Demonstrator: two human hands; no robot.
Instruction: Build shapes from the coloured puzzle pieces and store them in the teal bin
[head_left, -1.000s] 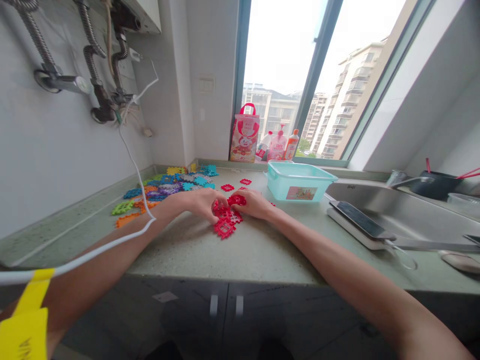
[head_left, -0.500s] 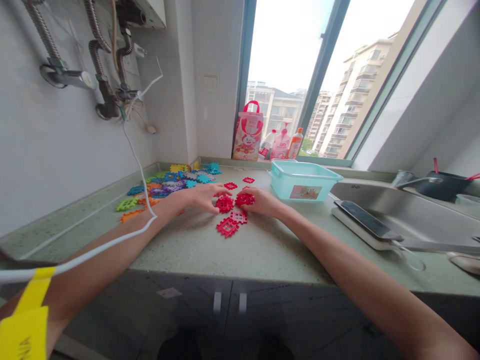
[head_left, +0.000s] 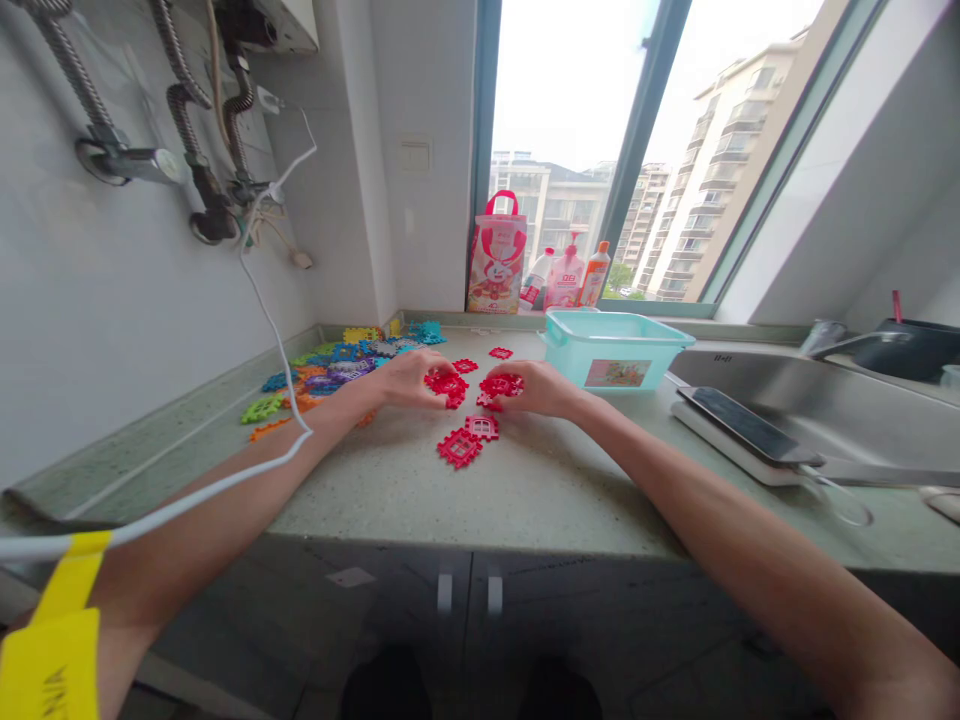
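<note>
My left hand (head_left: 414, 379) is closed around red interlocking plastic pieces (head_left: 448, 386), with notched edges, over the middle of the counter. Opposite it, my right hand (head_left: 541, 388) grips more red interlocking pieces (head_left: 500, 385), its thumb at their lower side. A narrow gap separates the two held groups. Nearer the front lie a square red window piece (head_left: 459, 448) and a smaller red piece (head_left: 482, 427) with a pale window, touching each other. Behind the hands rest two more flat red pieces, one of them (head_left: 501, 352) farther back.
A heap of multicoloured pieces (head_left: 345, 362) lies at the back left. A turquoise plastic bin (head_left: 619, 350) stands right of my hands, beside a steel sink (head_left: 810, 420). A phone (head_left: 739, 425) rests on a white block at the sink's edge. A white cable (head_left: 281, 350) crosses my left forearm.
My left hand has closed on the red pieces and raised them slightly. My right hand has shifted a little right with its pieces, widening the gap. The view has moved slightly.
</note>
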